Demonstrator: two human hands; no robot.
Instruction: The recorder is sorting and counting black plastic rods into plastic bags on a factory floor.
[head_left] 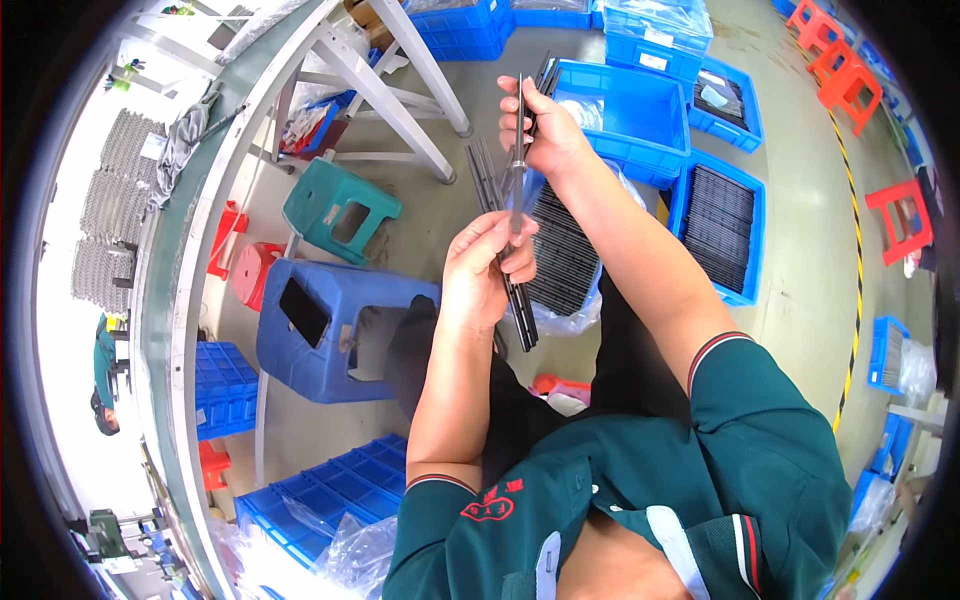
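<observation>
My left hand [482, 268] is closed around a bundle of thin black rods [522, 318], whose ends stick out above and below the fist. Further up, my right hand [545, 128] grips more rods of the same kind, partly hidden by its fingers. One dark rod [518, 150] with a pale band spans the gap, its upper end at my right fingers and its lower end pinched by my left thumb. Beneath my hands, a plastic-lined blue crate holds rows of black rods [565, 255]. What kind of part the rods are, I cannot tell.
At the right stands a blue crate [757, 240] filled with black rods. Beyond it are a deeper blue crate [645, 145] and stacked crates. A blue stool [345, 285] bearing a black phone [303, 312] and a green stool [325, 195] stand left, beside a long table.
</observation>
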